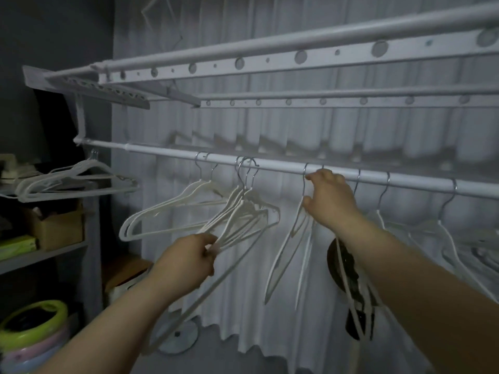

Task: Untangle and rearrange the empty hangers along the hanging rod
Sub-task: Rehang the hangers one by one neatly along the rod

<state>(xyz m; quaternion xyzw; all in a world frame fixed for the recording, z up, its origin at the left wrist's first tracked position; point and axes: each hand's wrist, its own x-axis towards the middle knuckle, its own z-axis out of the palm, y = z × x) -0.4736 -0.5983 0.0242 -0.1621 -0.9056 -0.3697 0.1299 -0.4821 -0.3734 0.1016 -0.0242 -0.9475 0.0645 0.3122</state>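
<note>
A white hanging rod (270,163) runs across the view from left to right. A tangled bunch of white hangers (243,211) hangs from it left of centre, and my left hand (186,261) grips the lower ends of that bunch. My right hand (328,197) pinches the metal hook and neck of a single hanger (290,249) at the rod's middle. Two more hangers (172,214) hang left of the bunch. Several separate hangers (445,228) hang along the rod to the right, partly hidden by my right arm.
A pile of hangers (67,182) lies on a shelf at the left, above a cardboard box (58,228). A white drying rack (270,66) spans overhead. White curtains (270,279) hang behind. A stand base (178,338) and coloured rings (35,336) sit low.
</note>
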